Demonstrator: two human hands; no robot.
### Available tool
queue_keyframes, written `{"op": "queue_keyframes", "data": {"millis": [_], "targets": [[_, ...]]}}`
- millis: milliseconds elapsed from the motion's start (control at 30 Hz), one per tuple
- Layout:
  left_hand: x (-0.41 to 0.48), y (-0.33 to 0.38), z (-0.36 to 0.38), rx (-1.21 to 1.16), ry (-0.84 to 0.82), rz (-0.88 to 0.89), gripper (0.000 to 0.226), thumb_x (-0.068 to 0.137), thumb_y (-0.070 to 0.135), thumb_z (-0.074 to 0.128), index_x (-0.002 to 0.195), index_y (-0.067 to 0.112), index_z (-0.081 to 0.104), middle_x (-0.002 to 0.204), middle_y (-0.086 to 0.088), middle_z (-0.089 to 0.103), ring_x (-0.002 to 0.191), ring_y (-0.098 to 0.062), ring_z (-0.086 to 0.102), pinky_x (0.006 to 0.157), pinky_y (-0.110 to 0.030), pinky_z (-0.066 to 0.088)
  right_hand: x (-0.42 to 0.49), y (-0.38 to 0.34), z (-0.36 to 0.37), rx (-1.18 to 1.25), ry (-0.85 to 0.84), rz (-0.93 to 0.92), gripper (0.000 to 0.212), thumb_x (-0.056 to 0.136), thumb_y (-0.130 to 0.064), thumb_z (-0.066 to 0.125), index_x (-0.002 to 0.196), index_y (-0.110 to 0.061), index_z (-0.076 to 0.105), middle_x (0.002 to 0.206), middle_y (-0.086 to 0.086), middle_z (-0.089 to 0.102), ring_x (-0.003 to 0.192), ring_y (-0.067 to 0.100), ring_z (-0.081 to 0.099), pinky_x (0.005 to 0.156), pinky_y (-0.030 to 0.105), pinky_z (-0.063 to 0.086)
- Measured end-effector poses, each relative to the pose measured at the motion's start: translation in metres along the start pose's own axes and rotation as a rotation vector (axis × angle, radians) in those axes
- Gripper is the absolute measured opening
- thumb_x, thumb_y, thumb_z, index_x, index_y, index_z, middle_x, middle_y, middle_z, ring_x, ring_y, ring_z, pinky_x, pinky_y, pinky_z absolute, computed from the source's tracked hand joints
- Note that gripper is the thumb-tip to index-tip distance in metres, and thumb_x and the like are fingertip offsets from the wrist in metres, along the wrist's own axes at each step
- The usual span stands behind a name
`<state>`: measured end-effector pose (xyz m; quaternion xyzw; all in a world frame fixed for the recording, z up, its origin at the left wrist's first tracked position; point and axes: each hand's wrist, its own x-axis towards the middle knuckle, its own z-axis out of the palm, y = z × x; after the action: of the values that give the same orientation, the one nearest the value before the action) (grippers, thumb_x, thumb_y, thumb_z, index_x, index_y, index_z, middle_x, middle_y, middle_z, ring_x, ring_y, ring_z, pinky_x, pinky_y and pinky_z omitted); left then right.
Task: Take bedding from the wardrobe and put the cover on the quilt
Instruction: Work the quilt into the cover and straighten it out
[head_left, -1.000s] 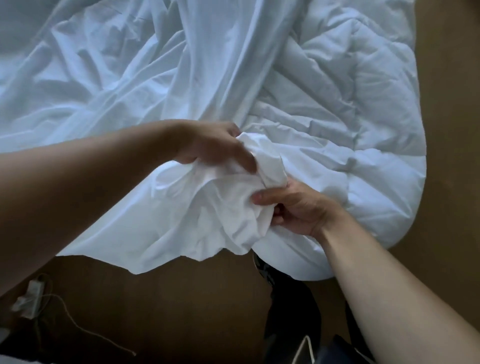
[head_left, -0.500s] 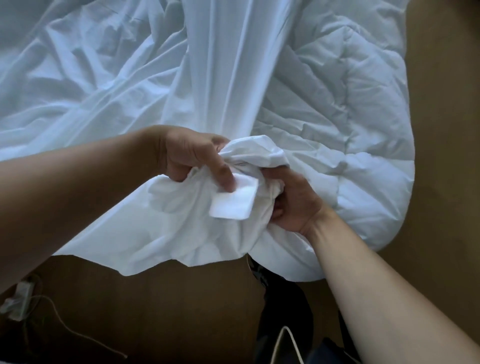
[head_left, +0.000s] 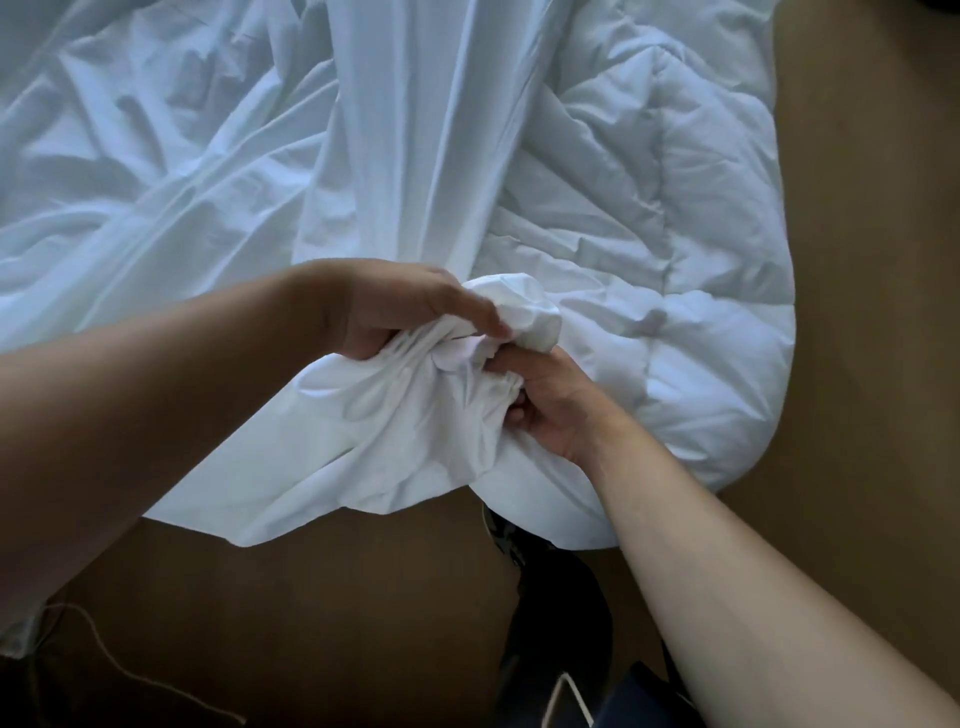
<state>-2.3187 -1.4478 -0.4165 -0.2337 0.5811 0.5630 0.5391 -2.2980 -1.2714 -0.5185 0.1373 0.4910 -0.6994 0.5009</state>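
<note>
A thin white quilt cover (head_left: 218, 171) lies crumpled over the left and middle of the view. The puffy white quilt (head_left: 691, 291) lies to the right, its rounded corner hanging over the brown floor. My left hand (head_left: 400, 312) grips a bunched fold of the cover from above. Right beside it my right hand (head_left: 550, 400) grips gathered fabric from below, the fingers curled into it. A rounded bulge of white cloth (head_left: 524, 306) sits between the two hands; whether it is quilt or cover I cannot tell.
Brown floor (head_left: 311, 613) fills the bottom and the right side. A thin white cable (head_left: 119, 670) trails across it at the lower left. A dark bag or garment (head_left: 561, 613) lies on the floor below the quilt's edge.
Both hands have drawn closer and bunched the fabric tighter. The small white tag seen half a second ago is no longer visible. The rounded bulge now sticks up between them.
</note>
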Motion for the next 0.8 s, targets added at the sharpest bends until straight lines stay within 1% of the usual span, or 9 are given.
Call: {"op": "queue_keyframes", "data": {"millis": [100, 200, 300, 400, 500, 567, 633, 733, 800], "targets": [[0.003, 0.0, 0.012, -0.007, 0.129, -0.009, 0.041, 0.086, 0.035, 0.07, 0.113, 0.004, 0.073, 0.111, -0.019, 0.074, 0.099, -0.034, 0.072, 0.093, -0.048, 0.057, -0.004, 0.0, 0.009, -0.085, 0.159, -0.011, 0.015, 0.076, -0.012, 0.064, 0.088, -0.014, 0.072, 0.069, 0.005, 0.064, 0.058, 0.019, 0.055, 0.047, 0.029, 0.038], [0.017, -0.01, 0.029, 0.292, 0.405, 0.201, 0.025, 0.079, 0.019, 0.066, 0.096, 0.001, 0.072, 0.097, -0.017, 0.075, 0.085, -0.025, 0.068, 0.087, -0.044, 0.058, -0.015, 0.006, 0.014, -0.089, 0.246, -0.102, 0.022, 0.077, -0.006, 0.068, 0.093, -0.02, 0.074, 0.081, 0.005, 0.074, 0.07, 0.02, 0.069, 0.055, 0.034, 0.054], [0.029, -0.02, 0.042, 0.411, 0.422, 0.383, 0.015, 0.089, 0.01, 0.056, 0.094, 0.007, 0.07, 0.084, -0.005, 0.068, 0.077, -0.015, 0.059, 0.072, -0.031, 0.049, -0.033, 0.023, -0.005, -0.242, 0.42, -0.352, 0.024, 0.075, -0.016, 0.075, 0.098, -0.02, 0.067, 0.092, -0.002, 0.072, 0.087, 0.02, 0.071, 0.073, 0.038, 0.061], [0.038, -0.028, 0.043, 0.472, 0.392, 0.401, 0.026, 0.086, 0.013, 0.051, 0.104, 0.009, 0.069, 0.087, -0.007, 0.066, 0.077, -0.018, 0.058, 0.072, -0.033, 0.048, -0.064, 0.052, -0.053, -0.477, 1.064, -0.709, 0.012, 0.085, -0.033, 0.062, 0.093, -0.024, 0.062, 0.091, -0.007, 0.067, 0.079, 0.008, 0.064, 0.072, 0.028, 0.053], [0.049, -0.038, 0.043, 0.541, 0.384, 0.392, 0.022, 0.099, 0.01, 0.053, 0.109, 0.017, 0.072, 0.102, -0.013, 0.072, 0.091, -0.031, 0.068, 0.084, -0.046, 0.055, -0.083, 0.091, -0.125, -0.144, 1.597, -0.265, 0.041, 0.092, -0.048, 0.053, 0.113, -0.013, 0.063, 0.115, 0.012, 0.064, 0.106, 0.032, 0.06, 0.087, 0.041, 0.048], [0.052, -0.044, 0.048, 0.568, 0.39, 0.411, 0.02, 0.1, 0.018, 0.058, 0.115, 0.018, 0.071, 0.107, -0.012, 0.072, 0.099, -0.029, 0.069, 0.089, -0.048, 0.054, -0.088, 0.12, -0.165, 0.548, 1.318, 0.201, 0.066, 0.096, -0.066, 0.04, 0.14, -0.018, 0.053, 0.146, 0.009, 0.053, 0.133, 0.032, 0.049, 0.104, 0.043, 0.039], [0.057, -0.047, 0.056, 0.599, 0.424, 0.444, 0.019, 0.1, 0.017, 0.06, 0.116, 0.013, 0.071, 0.107, -0.015, 0.071, 0.093, -0.023, 0.067, 0.084, -0.043, 0.054, -0.094, 0.147, -0.184, 0.909, 0.915, 0.378, 0.084, 0.088, -0.084, 0.026, 0.145, -0.027, 0.05, 0.15, 0.006, 0.049, 0.137, 0.038, 0.043, 0.107, 0.058, 0.033], [0.061, -0.052, 0.064, 0.605, 0.457, 0.489, 0.014, 0.101, 0.009, 0.058, 0.105, 0.012, 0.072, 0.094, -0.007, 0.072, 0.082, -0.01, 0.061, 0.075, -0.031, 0.049, -0.088, 0.175, -0.188, 1.09, 0.619, 0.29, 0.092, 0.071, -0.092, 0.046, 0.129, -0.022, 0.059, 0.131, 0.012, 0.059, 0.115, 0.044, 0.055, 0.092, 0.062, 0.048], [0.062, -0.056, 0.068, 0.561, 0.454, 0.507, 0.013, 0.097, 0.016, 0.062, 0.091, 0.022, 0.072, 0.077, 0.015, 0.067, 0.07, 0.003, 0.057, 0.066, -0.016, 0.046, -0.082, 0.177, -0.189, 1.131, 0.653, 0.236, 0.085, 0.068, -0.082, 0.066, 0.122, -0.016, 0.058, 0.125, 0.015, 0.06, 0.112, 0.04, 0.058, 0.083, 0.058, 0.053]]}}
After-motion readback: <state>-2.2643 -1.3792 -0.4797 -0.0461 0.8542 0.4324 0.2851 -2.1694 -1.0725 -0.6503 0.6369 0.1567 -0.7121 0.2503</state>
